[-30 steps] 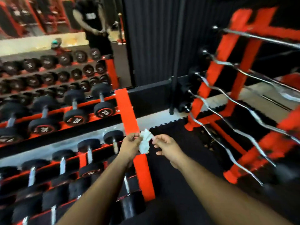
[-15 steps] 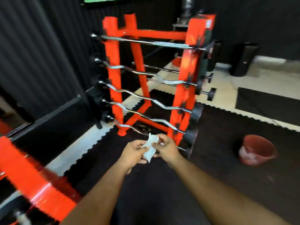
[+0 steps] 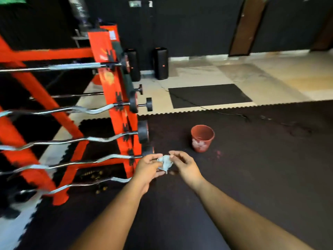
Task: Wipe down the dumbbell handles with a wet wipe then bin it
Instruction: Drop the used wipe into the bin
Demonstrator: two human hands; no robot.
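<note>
While crumpled wet wipe [image 3: 165, 163] is pinched between both hands at lower centre of frame, wiping stage is judged finished; binning is left. Left hand [image 3: 146, 167]: fingers curled round wipe's left edge. Right hand [image 3: 185, 164]: thumb and forefinger pinched on wipe's right edge, other fingers loosely bent. Red bucket [image 3: 202, 138], taken as bin, seen just above hands, on dark rubber floor mat [image 3: 252, 168], apart from wipe. Wipe: pale, soft, wadded. Bucket: smooth plastic, tapered, round-rimmed. Orange steel rack [image 3: 115, 98] with chrome curl bars at left of frame. No dumbbells in view.
</note>
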